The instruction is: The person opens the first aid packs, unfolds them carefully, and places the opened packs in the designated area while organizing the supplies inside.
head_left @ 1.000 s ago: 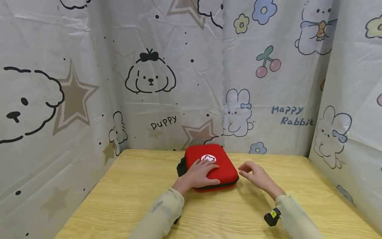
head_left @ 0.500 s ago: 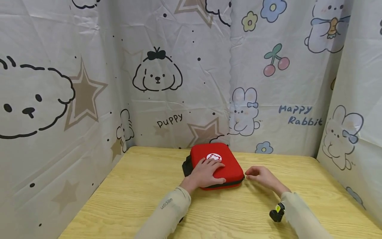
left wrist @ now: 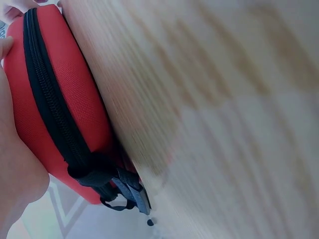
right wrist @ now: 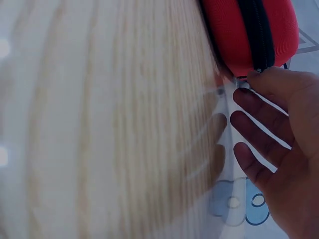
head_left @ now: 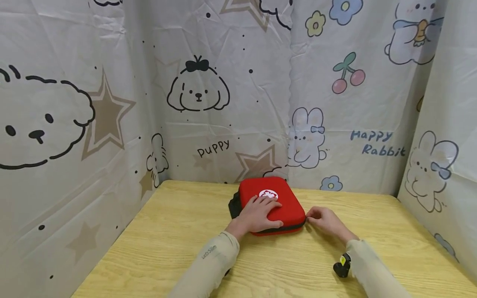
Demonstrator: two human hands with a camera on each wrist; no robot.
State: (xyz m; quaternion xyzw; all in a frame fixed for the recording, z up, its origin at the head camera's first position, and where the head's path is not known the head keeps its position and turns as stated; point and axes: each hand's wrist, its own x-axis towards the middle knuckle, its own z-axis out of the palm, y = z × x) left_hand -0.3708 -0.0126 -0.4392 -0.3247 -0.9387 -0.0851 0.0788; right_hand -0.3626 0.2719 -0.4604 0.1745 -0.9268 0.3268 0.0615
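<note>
The left hand (head_left: 259,214) lies with fingers spread on top of the red case (head_left: 288,209). The right hand (head_left: 327,220) pinches with thumb and forefinger at the end of the zipper (right wrist: 259,35) – the exact hold is partly hidden – and its other fingers are loose. For good work, I think, the left should press steadily, and the right should follow the zipper's line – not lift. The case rests flat on the wooden table (head_left: 179,236), near the printed curtain (head_left: 257,116).
</note>
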